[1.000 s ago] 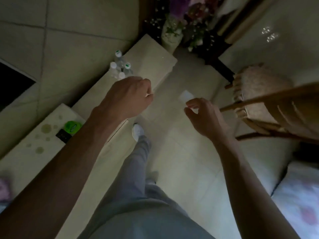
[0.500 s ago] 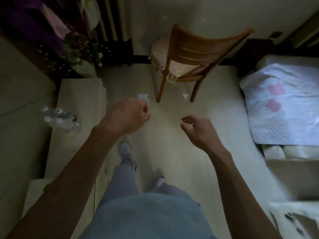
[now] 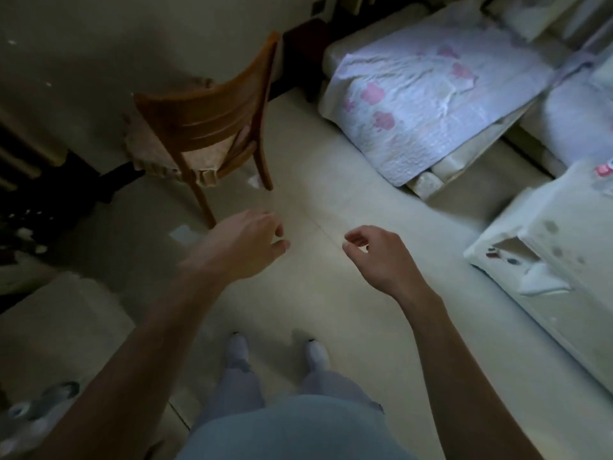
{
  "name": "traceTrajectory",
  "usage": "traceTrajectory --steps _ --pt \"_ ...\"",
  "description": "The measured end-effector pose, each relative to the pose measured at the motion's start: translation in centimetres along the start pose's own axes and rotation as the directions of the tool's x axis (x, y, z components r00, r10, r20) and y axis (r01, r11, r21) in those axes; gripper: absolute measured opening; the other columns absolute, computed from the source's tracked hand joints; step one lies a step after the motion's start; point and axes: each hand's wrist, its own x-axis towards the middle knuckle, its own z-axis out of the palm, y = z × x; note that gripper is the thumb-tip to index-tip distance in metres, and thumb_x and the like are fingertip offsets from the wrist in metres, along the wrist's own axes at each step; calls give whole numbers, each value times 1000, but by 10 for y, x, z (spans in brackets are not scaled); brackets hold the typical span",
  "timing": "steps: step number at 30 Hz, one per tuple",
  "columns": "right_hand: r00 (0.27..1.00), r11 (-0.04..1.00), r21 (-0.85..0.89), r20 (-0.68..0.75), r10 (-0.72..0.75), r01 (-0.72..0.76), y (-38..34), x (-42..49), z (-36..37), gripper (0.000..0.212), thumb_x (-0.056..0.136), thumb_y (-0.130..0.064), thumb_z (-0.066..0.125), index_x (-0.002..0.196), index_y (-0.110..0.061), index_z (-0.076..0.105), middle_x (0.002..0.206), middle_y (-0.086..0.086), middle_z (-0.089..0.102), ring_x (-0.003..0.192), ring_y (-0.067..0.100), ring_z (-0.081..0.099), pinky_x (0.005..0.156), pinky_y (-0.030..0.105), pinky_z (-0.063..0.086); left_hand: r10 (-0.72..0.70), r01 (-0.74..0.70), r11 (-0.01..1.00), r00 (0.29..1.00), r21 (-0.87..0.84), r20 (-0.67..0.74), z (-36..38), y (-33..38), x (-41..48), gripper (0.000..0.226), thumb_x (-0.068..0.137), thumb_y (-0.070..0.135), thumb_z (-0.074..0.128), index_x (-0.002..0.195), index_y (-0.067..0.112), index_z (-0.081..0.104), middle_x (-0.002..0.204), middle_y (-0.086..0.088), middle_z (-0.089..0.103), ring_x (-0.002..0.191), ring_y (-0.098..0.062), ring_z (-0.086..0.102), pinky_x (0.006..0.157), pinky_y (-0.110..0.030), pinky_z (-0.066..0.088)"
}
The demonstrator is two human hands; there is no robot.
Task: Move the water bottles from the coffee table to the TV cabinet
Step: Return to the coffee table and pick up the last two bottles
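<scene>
step: fetch leg, prob. | L hand & R hand grips: loosely curled, empty | next: reach white tabletop at R, locate a bottle – none visible there

**Background: chair, quilt, floor**

Wooden chair stands on pale tile floor, back slats toward camera, frilled beige seat cushion on it. Small white scrap lies on the floor beside one chair leg. Second pale scrap lies near another leg. Upper right: white quilt with pink flower patches draped over a light sofa. Dark furniture at left edge, too dim to identify.
</scene>
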Motion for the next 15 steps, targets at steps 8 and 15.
traceTrajectory --steps 8,15 --pt "957 972 72 -176 231 -222 32 -42 -16 25 91 -32 59 111 -19 67 108 -3 68 99 13 61 88 30 48 235 -259 953 959 155 156 -21 28 48 30 96 36 53 114 13 59 110 -1 62 91 -14 60 78 -27 51" --pt "894 931 145 -265 362 -335 87 -82 -47 26 92 -31 59 112 -17 67 109 -1 68 101 15 62 90 32 49 393 -445 856 891 264 227 -2 116 79 30 92 41 54 110 19 60 114 -1 63 102 -22 60 86 -35 49"
